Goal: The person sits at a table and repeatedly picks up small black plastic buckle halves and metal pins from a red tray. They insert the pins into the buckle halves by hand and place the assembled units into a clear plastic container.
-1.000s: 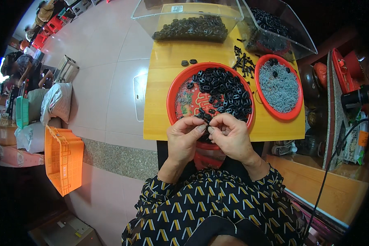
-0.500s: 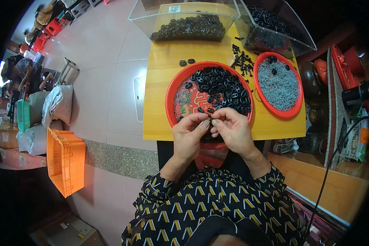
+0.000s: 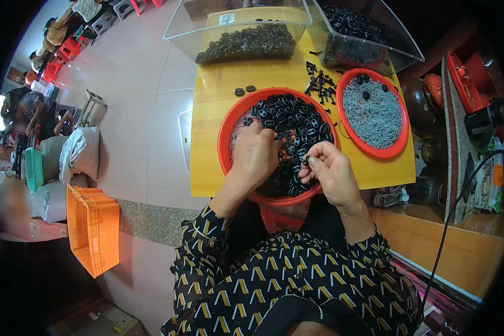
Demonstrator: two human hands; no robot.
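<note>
A round red tray [image 3: 225,140] holds a heap of small black oval two-hole pieces [image 3: 297,120]. My left hand [image 3: 255,154] reaches over the tray's left side, back upward. Its fingers are curled down among the pieces, and whatever lies under the fingertips is hidden. To the right, my right hand [image 3: 331,172] is over the tray's near right part. Its thumb and forefinger pinch a small black piece [image 3: 306,161], of which only a bit shows. At the right stands a second red tray [image 3: 400,141] full of small silvery screws [image 3: 372,115], with a few black pieces on them.
Loose black screw-like parts [image 3: 321,84] lie between the trays on the yellow table [image 3: 207,112]. Two oval pieces [image 3: 245,90] sit beyond the near tray. Clear bins [image 3: 246,45] of dark parts stand at the back. An orange crate [image 3: 95,229] is on the floor, left; people sit farther off.
My hands were together at the tray's near edge and have parted. The left has gone forward and left into the heap; the right has shifted slightly right, still pinching. The view has shifted slightly.
</note>
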